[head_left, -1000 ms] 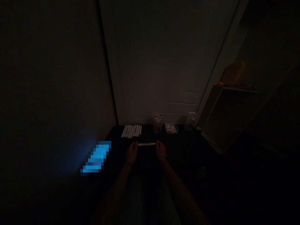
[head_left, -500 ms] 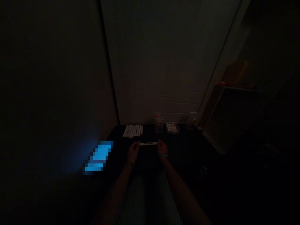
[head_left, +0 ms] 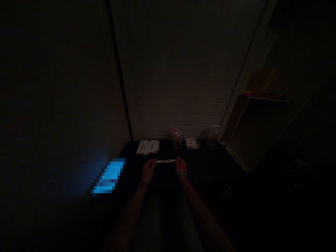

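Note:
The room is very dark. A white marker [head_left: 165, 161] lies crosswise between my hands over a dark surface [head_left: 199, 161]. My left hand [head_left: 148, 170] pinches its left end and my right hand [head_left: 181, 166] pinches its right end. Just beyond it, several white markers [head_left: 147, 146] lie side by side in a row. Whether the held marker's cap is on or off is too dim to tell.
Two small containers [head_left: 176, 139] and a box of coloured markers [head_left: 191, 143] stand near the wall, with a clear bottle [head_left: 214, 134] to the right. A glowing blue screen [head_left: 109, 175] lies at the left. A shelf unit [head_left: 252, 122] stands at the right.
My hands and the marker have stayed almost as they were; only the view has shifted slightly.

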Available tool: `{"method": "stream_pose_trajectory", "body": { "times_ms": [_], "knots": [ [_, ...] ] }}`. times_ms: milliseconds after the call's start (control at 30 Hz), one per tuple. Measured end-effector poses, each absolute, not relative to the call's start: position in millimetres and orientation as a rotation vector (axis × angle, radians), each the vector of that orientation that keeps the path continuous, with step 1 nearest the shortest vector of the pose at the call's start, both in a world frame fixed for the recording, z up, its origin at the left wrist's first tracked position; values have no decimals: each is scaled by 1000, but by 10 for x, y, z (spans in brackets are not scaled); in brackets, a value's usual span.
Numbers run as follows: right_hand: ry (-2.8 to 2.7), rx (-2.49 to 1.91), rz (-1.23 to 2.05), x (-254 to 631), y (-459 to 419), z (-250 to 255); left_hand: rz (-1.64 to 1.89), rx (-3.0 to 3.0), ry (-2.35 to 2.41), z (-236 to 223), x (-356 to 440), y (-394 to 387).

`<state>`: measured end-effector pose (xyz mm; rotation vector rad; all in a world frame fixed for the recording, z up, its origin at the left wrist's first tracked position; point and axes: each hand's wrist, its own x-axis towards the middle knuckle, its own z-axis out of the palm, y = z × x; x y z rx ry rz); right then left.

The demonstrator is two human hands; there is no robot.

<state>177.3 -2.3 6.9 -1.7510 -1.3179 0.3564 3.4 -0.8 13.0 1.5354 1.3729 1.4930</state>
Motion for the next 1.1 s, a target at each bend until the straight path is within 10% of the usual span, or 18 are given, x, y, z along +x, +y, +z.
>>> {"method": "stream_pose_trajectory", "body": {
  "times_ms": [1100],
  "knots": [
    [-1337, -1755, 348, 1765, -59, 132, 1480, 1535, 1400, 166, 38, -36]
  ]
}}
